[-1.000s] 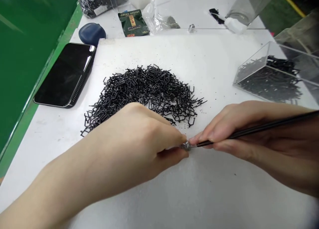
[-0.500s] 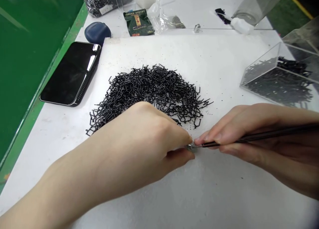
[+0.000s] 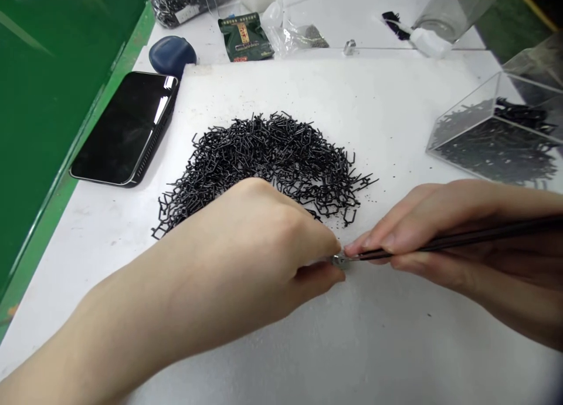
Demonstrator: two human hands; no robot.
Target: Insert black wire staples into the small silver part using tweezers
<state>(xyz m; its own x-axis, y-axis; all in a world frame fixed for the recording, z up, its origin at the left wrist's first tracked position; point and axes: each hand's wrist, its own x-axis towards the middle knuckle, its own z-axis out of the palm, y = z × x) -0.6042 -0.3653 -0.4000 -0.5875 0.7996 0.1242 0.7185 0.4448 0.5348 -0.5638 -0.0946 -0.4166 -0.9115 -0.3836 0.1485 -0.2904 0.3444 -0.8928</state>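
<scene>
My left hand point(image 3: 268, 246) pinches a small shiny metal piece point(image 3: 339, 259) between thumb and forefinger; most of it is covered by the fingertips. In my right hand point(image 3: 444, 235) is a pair of dark tweezers point(image 3: 466, 238), held like a pen. Their tips point left and meet the metal piece, with my right fingertips close beside it. Beyond my left hand lies a pile of thin black bent pieces point(image 3: 272, 152), spread in an arc on the white work surface point(image 3: 334, 334).
A phone point(image 3: 127, 129) and a dark blue rounded case point(image 3: 172, 56) lie at the left. At the right stands a clear box point(image 3: 492, 141) of black pieces. A green packet point(image 3: 245, 37), a clear plastic bag point(image 3: 303, 37) and a small metal block point(image 3: 349, 47) sit at the back.
Both hands keep nearly the same pose around the metal piece. The view has shifted very slightly; nothing is visibly taken up or let go.
</scene>
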